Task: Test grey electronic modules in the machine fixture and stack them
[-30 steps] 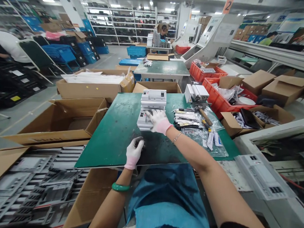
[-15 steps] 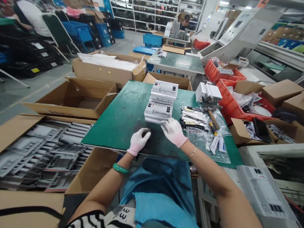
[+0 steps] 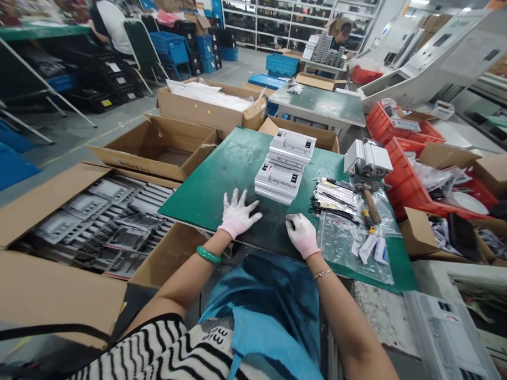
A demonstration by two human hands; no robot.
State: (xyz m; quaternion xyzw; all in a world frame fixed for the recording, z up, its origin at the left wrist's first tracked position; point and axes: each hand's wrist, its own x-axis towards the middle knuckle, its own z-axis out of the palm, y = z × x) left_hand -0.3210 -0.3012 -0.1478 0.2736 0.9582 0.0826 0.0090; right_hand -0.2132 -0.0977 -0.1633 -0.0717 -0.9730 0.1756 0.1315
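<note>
My left hand (image 3: 238, 216), in a white glove, lies flat on the green table (image 3: 207, 183) with fingers spread and nothing in it. At the table's front, my right hand (image 3: 302, 234) rests with its fingers curled in; whether something small is inside cannot be seen. Just beyond both hands stands a front stack of light grey plastic device housings (image 3: 277, 182), apart from the fingers. Another stack of housings (image 3: 292, 146) sits right behind it. Thin strips and dark rods (image 3: 335, 199) lie to the right of my right hand.
A hammer (image 3: 371, 206), small tubes (image 3: 368, 249) and a plastic bag (image 3: 343, 243) lie on the table's right side. More housings (image 3: 367, 159) stand behind them. An open carton (image 3: 151, 258) holding grey parts is at left. Red crates (image 3: 407, 179) stand at right.
My left hand has opened from a curled pose and flattened on the table. My right hand has drawn back from the front housing stack toward the table edge. The view has turned left.
</note>
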